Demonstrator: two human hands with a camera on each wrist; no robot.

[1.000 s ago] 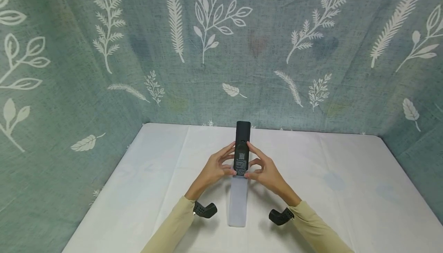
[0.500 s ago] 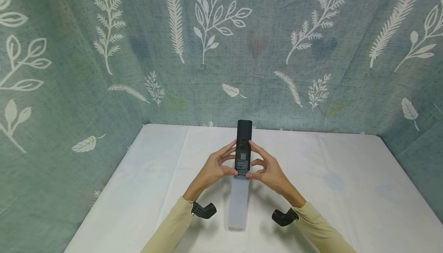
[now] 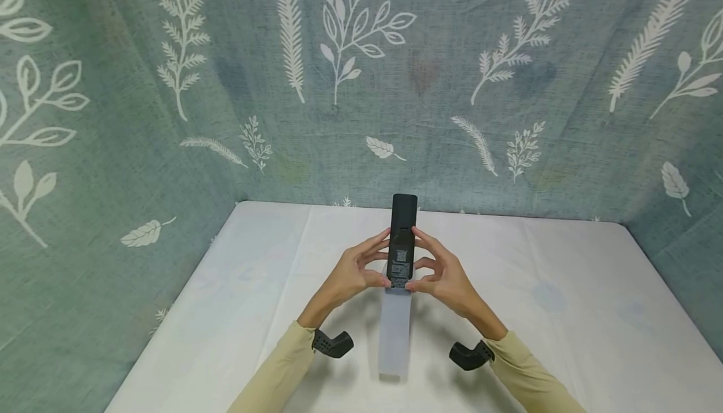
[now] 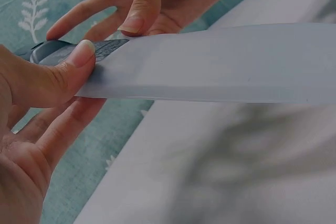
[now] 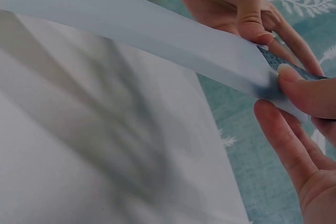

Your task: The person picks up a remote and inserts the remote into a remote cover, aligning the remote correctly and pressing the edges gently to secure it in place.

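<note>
Black remote (image 3: 402, 241) is pinched by left grip (image 3: 353, 275) and right grip (image 3: 447, 278) above white tabletop (image 3: 503, 281), leaf-printed cloth (image 3: 395, 115) behind.

Remote control (image 3: 403, 213): matt plastic. Sleeve cover (image 3: 395, 337): smooth, translucent, thin plastic by the look. Backdrop (image 3: 339, 134): matt woven cloth, slightly coarse. Table covering (image 3: 508, 287): matt, lightly creased.

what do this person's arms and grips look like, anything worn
The left sleeve and right sleeve are long, plain and pale khaki. A bent black left device and right device sit at the wrists. The left grip and right grip are ungloved, no rings visible.
</note>
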